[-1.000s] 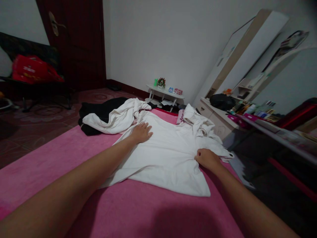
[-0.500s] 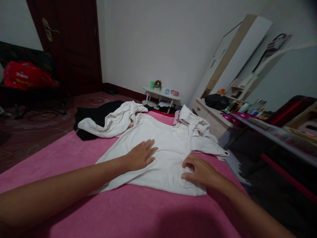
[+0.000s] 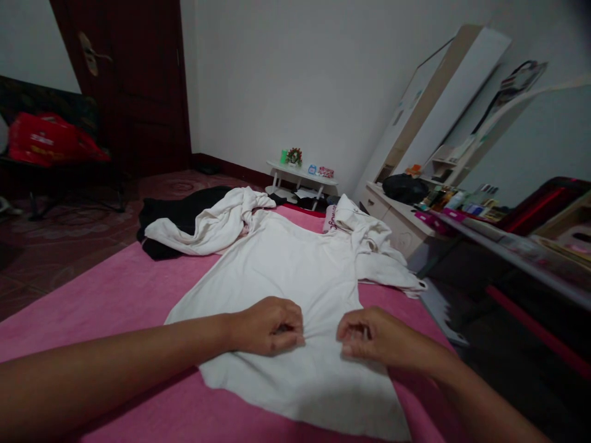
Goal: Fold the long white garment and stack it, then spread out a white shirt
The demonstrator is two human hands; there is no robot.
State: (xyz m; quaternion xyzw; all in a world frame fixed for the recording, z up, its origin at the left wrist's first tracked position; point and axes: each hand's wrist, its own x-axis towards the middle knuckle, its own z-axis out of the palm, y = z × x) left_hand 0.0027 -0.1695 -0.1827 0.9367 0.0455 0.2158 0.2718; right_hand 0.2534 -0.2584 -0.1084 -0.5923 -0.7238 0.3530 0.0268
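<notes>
Pink bed cover (image 3: pixel 115 289) under the white shirt (image 3: pixel 286 271); your left hand (image 3: pixel 268 325) and right hand (image 3: pixel 378 337) both pinch its cloth, fingers curled tight.

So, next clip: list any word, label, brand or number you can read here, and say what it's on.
Nothing reads clearly.
Pink garment beside the white clothes: dark red lettering, too blurred to read.
Red plastic bag by the dark door: pale print, too blurred.
Small boxes on the little white table: print too small.
Bottles and packets on the dresser top: labels too small.
White T-shirt under both hands: no print visible.
</notes>
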